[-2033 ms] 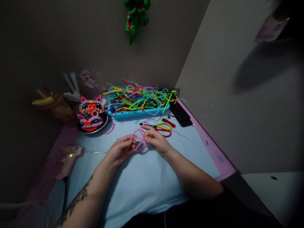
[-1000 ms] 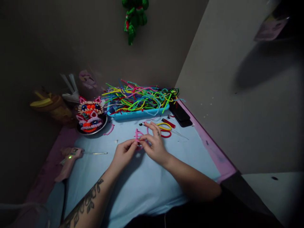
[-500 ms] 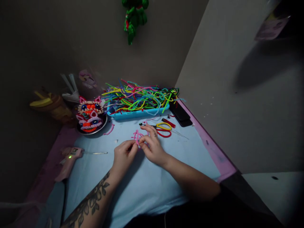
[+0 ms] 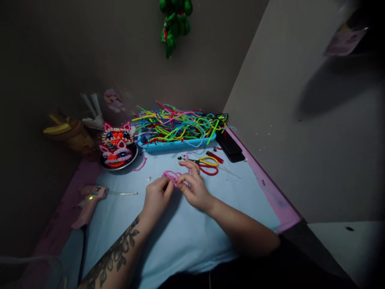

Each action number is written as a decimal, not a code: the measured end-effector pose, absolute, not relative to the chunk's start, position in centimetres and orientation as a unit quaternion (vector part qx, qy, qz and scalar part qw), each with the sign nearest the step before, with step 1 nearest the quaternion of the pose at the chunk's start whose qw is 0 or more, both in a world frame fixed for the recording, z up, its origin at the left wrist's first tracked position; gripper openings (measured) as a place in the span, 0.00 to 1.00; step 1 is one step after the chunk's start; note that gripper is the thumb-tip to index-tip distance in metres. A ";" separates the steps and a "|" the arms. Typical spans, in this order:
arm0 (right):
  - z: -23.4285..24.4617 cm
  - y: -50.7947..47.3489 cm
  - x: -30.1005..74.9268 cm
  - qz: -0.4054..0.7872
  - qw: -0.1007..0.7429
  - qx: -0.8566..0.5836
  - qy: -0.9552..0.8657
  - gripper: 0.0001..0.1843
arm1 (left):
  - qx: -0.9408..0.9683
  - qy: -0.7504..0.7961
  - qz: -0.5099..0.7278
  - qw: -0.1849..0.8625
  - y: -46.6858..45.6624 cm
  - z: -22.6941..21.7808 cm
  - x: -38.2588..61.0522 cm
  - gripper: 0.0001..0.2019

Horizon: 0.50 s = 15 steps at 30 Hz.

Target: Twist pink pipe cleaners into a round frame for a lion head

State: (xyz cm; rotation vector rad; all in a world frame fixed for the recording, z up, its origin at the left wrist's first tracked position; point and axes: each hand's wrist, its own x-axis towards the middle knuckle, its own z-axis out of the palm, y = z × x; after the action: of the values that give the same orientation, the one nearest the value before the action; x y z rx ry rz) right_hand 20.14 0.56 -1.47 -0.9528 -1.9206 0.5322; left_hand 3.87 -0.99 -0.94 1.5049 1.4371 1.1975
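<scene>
A looped pink fuzzy-wire piece (image 4: 171,176) is pinched by the bare left hand (image 4: 157,195), at its seven o'clock, and the bare right hand (image 4: 194,190), at four o'clock; if pulled unevenly, its thin loops could be bent.

Left fingers (image 4: 169,189) pinch looped pink strands (image 4: 172,175); right fingers (image 4: 183,187) seemingly touch them.

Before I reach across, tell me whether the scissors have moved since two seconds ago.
No. Judged against the blue tray, the scissors lie in the same spot, turned the same way; only the view shifted slightly.
</scene>
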 end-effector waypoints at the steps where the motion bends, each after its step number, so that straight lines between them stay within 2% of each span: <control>1: -1.5 0.6 20.1 0.213 0.449 -0.389 -0.775 0.06 | 0.580 0.555 0.458 0.382 -0.9 -1.0 3.8 0.08; 3: -1.7 0.8 20.2 0.206 0.455 -0.399 -0.769 0.05 | 0.557 0.531 0.451 0.452 -0.6 -1.0 3.8 0.04; 7: -2.0 1.1 20.3 0.188 0.462 -0.413 -0.762 0.05 | 0.494 0.459 0.467 0.572 -0.2 -0.7 3.8 0.13; 11: -1.9 1.0 20.3 0.180 0.437 -0.408 -0.781 0.05 | 0.495 0.432 0.461 0.597 -0.1 -0.3 3.8 0.17; 15: -1.9 0.9 20.2 0.156 0.425 -0.409 -0.792 0.05 | 0.504 0.469 0.457 0.563 -0.2 -0.3 3.8 0.19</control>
State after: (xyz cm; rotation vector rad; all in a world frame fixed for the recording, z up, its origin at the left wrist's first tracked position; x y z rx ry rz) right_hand 20.22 0.94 -1.89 -1.0234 -1.9809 0.3890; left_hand 3.83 -0.23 -0.28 1.1873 1.1047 1.0762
